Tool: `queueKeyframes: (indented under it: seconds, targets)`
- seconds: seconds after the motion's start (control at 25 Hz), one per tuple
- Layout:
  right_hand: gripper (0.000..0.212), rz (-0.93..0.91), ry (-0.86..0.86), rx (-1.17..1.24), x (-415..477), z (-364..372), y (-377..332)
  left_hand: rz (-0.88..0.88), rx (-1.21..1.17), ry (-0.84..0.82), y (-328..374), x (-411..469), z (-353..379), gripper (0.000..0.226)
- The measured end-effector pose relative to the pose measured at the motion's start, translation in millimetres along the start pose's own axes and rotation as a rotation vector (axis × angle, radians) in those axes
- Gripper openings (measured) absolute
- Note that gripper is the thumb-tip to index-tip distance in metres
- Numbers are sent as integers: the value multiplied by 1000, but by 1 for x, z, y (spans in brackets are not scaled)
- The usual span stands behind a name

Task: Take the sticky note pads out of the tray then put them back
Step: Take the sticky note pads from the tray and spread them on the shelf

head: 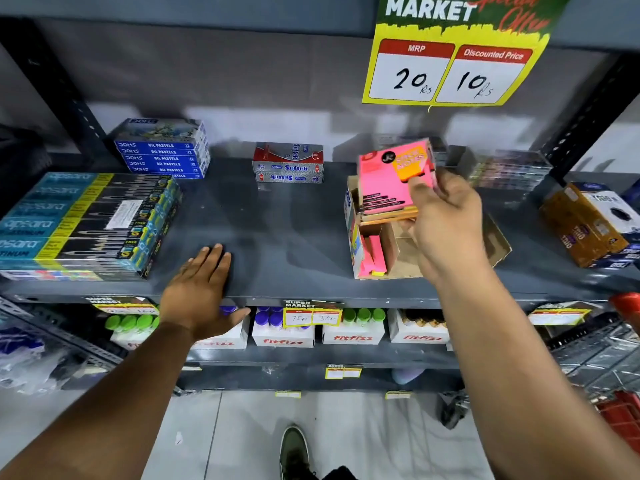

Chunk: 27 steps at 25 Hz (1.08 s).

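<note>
Both arms reach out to a grey shelf (284, 216). Left hand (199, 289) lies flat and open on the shelf edge, holding nothing. Right hand (441, 216) is closed around a pink sticky note pad (389, 178), held up just above the cardboard tray (498, 247). More pink pads (370, 258) stand inside the tray. The pad looks light and a bit bendy, with a smooth wrapper that could slip. Pinching it on its two flat sides, near the middle, should hold it well.
</note>
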State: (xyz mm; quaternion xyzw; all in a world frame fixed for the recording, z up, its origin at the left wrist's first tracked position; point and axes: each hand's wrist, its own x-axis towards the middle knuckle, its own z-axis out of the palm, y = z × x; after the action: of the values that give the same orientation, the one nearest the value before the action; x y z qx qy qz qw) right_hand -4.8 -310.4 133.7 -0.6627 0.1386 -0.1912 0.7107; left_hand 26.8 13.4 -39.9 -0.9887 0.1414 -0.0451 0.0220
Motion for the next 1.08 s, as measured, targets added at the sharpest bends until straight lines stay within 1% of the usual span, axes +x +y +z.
queueKeyframes:
  seconds: [0.08,0.2,0.36,0.44,0.52,0.6,0.92,1.08]
  targets:
    - [17,90,-63,98,-14,21,2,9,6,3,0,-2,0,108]
    - [19,259,-83,165,-35,48,30,18,2,-1,0,-3,-1,108]
    - [14,472,-15,212,-58,64,80,-8,-17,-3,-1,-2,-1,108]
    - [17,544,33,198,-63,66,98,8,16,5,0,-2,-1,107]
    - [19,555,63,176,-65,66,106,16,43,3,0,-3,-1,108]
    - [15,553,89,168,-64,65,108,8,55,8,0,-2,-1,108]
    - [9,488,72,44,-60,64,103,8,70,-5,-1,-2,0,109]
    - [8,572,105,80,-61,65,86,17,29,-8,-2,-2,0,106]
